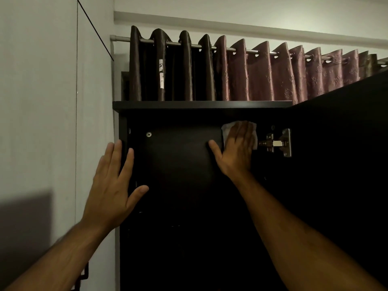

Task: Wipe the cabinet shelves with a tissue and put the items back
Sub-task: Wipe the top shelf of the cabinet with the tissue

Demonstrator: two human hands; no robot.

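Note:
A tall, dark cabinet stands open in front of me, its inside very dark. My right hand lies flat with fingers spread on a white tissue, pressing it against the inner surface near the top right, just left of a metal hinge. My left hand is raised at the cabinet's left front edge, fingers apart, holding nothing. No shelf items are visible in the dark interior.
The open cabinet door stands at the right. A pale wall runs along the left. Behind the cabinet top hangs a brown and mauve curtain on a metal rod. A screw shows on the inside panel.

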